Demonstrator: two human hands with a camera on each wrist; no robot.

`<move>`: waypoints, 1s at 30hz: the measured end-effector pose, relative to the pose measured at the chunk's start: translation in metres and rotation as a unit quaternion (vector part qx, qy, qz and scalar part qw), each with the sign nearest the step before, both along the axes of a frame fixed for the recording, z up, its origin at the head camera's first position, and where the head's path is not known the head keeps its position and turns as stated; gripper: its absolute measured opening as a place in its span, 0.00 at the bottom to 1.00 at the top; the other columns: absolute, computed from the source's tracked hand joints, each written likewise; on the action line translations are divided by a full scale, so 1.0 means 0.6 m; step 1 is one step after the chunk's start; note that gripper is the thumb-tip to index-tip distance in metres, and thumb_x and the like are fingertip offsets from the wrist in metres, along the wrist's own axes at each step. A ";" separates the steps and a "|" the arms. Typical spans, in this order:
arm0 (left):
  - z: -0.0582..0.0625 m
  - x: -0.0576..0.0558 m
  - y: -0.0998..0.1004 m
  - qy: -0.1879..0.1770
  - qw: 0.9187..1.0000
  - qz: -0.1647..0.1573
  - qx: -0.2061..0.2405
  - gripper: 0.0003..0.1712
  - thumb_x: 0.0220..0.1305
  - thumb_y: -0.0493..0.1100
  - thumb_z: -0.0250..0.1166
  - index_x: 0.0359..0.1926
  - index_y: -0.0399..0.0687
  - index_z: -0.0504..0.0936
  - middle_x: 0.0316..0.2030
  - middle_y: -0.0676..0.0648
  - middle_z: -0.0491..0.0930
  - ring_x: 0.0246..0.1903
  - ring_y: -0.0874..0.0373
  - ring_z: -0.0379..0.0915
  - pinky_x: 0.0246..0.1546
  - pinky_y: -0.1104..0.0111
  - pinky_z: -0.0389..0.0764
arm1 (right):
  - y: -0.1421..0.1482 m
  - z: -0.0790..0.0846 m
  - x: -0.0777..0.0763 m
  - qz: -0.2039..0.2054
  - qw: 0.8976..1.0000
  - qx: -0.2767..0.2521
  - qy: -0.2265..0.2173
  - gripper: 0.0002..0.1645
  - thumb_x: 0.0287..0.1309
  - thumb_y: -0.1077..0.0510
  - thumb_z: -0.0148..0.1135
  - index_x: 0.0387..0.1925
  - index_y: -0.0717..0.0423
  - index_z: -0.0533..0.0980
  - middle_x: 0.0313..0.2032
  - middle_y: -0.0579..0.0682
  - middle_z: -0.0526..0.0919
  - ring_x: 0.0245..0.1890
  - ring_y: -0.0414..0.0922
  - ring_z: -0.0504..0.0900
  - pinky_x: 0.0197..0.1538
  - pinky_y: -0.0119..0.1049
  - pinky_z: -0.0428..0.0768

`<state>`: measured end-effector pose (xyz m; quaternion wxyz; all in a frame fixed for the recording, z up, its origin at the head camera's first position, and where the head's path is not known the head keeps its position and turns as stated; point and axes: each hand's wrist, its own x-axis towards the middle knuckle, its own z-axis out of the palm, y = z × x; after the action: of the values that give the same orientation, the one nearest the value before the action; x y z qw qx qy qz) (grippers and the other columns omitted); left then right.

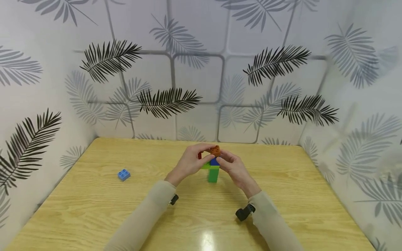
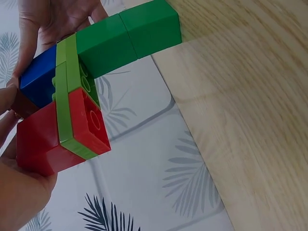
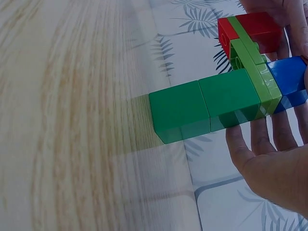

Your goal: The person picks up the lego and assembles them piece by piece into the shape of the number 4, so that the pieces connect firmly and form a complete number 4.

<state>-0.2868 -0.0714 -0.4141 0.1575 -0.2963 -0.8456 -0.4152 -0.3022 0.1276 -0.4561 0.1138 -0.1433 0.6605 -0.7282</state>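
Observation:
A small tower of toy building bricks stands upright on the table: two green bricks (image 3: 180, 110) at the bottom, light green plates (image 2: 67, 91) above, then a blue brick (image 3: 288, 82) and an orange brick (image 1: 215, 151) on top. Red bricks (image 2: 38, 142) sit above and below the plates' overhanging end. My left hand (image 1: 188, 159) pinches the orange brick from the left, its palm side close to the upper red brick. From the right, my right hand (image 1: 235, 169) grips around the blue brick, thumb at its front; its other fingers are partly hidden behind the tower.
On the left of the wooden table (image 1: 94, 209) lies a loose light blue brick (image 1: 124, 174). Leaf-patterned cloth walls (image 1: 198, 122) border the table at the back and sides.

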 end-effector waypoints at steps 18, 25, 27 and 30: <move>0.007 -0.001 0.000 0.001 0.999 -0.001 -0.041 0.20 0.66 0.43 0.65 0.59 0.49 0.81 0.51 0.48 0.84 0.38 0.54 0.77 0.26 0.73 0.68 | 0.004 -0.008 -0.001 0.020 1.000 -0.022 0.003 0.33 0.68 0.53 0.58 0.71 0.59 0.63 0.67 0.60 0.69 0.59 0.39 0.76 0.72 0.56 0.59; 0.016 0.000 0.003 0.017 0.996 -0.005 -0.082 0.20 0.67 0.42 0.65 0.60 0.48 0.80 0.51 0.48 0.84 0.44 0.54 0.79 0.31 0.72 0.72 | 0.006 -0.003 0.000 0.027 0.999 -0.042 0.003 0.38 0.69 0.44 0.54 0.71 0.62 0.62 0.62 0.48 0.75 0.57 0.36 0.78 0.69 0.46 0.67; 0.015 0.000 0.004 0.028 0.995 -0.001 -0.094 0.21 0.66 0.42 0.66 0.60 0.48 0.80 0.52 0.48 0.83 0.45 0.54 0.80 0.32 0.71 0.75 | 0.005 -0.002 0.000 0.025 0.999 -0.049 0.003 0.38 0.69 0.42 0.53 0.70 0.62 0.63 0.59 0.44 0.77 0.56 0.36 0.79 0.65 0.39 0.72; 0.013 0.001 0.004 0.051 0.992 0.005 -0.118 0.23 0.64 0.41 0.68 0.61 0.49 0.80 0.52 0.49 0.83 0.47 0.54 0.80 0.36 0.68 0.79 | 0.002 0.002 0.000 0.014 0.998 -0.058 0.007 0.38 0.69 0.41 0.52 0.68 0.63 0.65 0.55 0.41 0.80 0.55 0.37 0.79 0.61 0.34 0.76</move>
<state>-0.2863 -0.0688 -0.4064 0.1667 -0.3294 -0.8808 -0.2964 -0.3019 0.1287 -0.4552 0.1104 -0.1643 0.6156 -0.7628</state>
